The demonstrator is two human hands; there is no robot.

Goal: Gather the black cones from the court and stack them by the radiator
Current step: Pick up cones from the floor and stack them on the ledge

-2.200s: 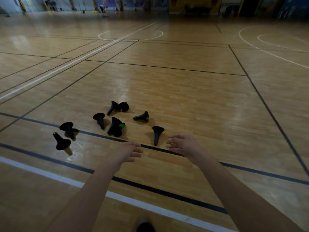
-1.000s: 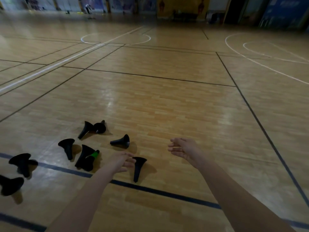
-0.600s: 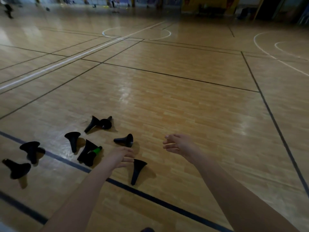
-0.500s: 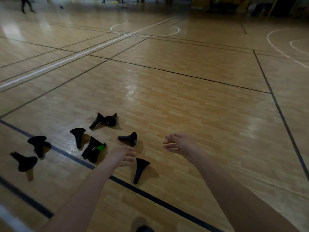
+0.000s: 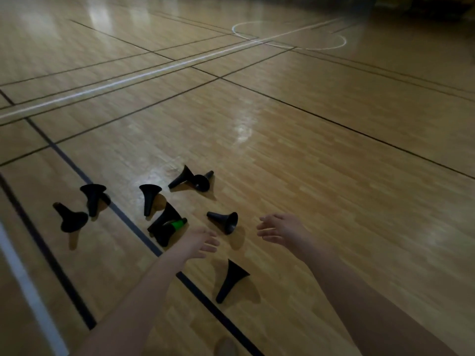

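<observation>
Several black cones lie tipped over on the wooden court. The nearest cone (image 5: 231, 280) lies below and between my hands. Another cone (image 5: 225, 220) lies just beyond my fingertips. A cone with a green piece (image 5: 165, 226) lies left of my left hand. Further cones lie at the back (image 5: 191, 179), the middle (image 5: 149, 197) and the far left (image 5: 93, 197), (image 5: 70, 218). My left hand (image 5: 199, 241) hovers open, fingers relaxed, holding nothing. My right hand (image 5: 280, 228) hovers open too, fingers spread, above bare floor. No radiator is in view.
A dark court line (image 5: 144, 237) runs diagonally under my left forearm and a white line (image 5: 23, 278) lies at the lower left. Bare wooden floor (image 5: 359, 201) stretches to the right and ahead. The tip of my foot (image 5: 226, 346) shows at the bottom edge.
The view has swung and come closer, so the cones look larger and the nearest one now lies below my hands. Both hands stay open and empty.
</observation>
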